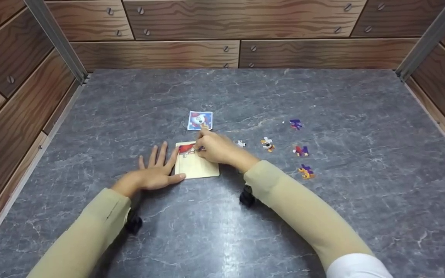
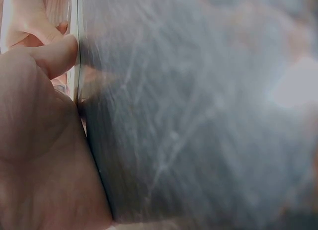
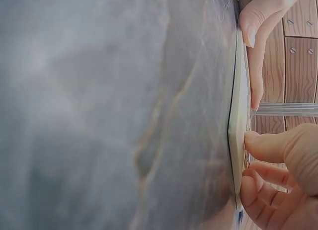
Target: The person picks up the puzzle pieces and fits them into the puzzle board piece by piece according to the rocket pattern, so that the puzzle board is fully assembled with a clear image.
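A pale square puzzle board lies on the grey table, with a red and white puzzle piece in its upper left corner. My left hand rests flat with fingers spread, its index finger along the board's left edge and its thumb on the lower left corner. Over the board's upper right part, my right hand pinches a small puzzle piece, mostly hidden by the fingers. In the right wrist view the right thumb and curled fingers meet at the board's surface.
A picture card showing a cartoon figure lies behind the board. To the right are scattered loose pieces: white, white and orange, purple, purple and red, and orange and purple. Wood-patterned walls enclose the table.
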Available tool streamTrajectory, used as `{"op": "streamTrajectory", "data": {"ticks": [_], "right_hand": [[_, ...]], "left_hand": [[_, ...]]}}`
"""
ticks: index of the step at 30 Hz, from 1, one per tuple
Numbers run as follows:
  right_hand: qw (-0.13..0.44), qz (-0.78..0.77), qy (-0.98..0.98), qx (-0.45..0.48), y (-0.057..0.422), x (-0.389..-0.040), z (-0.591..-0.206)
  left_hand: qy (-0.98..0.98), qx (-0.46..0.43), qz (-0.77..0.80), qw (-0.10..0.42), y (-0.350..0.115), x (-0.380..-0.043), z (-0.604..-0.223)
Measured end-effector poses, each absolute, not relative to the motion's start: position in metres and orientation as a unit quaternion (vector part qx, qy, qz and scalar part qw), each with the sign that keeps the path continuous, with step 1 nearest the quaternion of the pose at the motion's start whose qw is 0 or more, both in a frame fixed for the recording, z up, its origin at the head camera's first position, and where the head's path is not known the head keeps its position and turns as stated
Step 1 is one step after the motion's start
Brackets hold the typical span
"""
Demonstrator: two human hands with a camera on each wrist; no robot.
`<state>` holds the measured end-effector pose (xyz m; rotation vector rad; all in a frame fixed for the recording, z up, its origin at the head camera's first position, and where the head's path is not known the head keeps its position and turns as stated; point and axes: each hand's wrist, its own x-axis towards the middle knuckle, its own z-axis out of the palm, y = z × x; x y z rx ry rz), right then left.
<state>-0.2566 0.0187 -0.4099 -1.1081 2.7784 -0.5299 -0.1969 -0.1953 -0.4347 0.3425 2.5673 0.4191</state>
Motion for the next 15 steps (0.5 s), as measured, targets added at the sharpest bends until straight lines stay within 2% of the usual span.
{"op": "streamTrajectory", "data": {"ticks": [7, 15], "right_hand": [[0.036, -0.159, 0.904, -0.396, 0.0202, -0.2501, -0.4094], [0.079, -0.214, 0.888, -0.4, 0.0246, -0.2545, -0.406]], "left_hand": [[0.943, 0.128, 0.159, 0.264, -0.1953, -0.1963, -0.4316], [0.942, 0.13, 0.172, 0.258, -0.1929, -0.1914, -0.4257]]}}
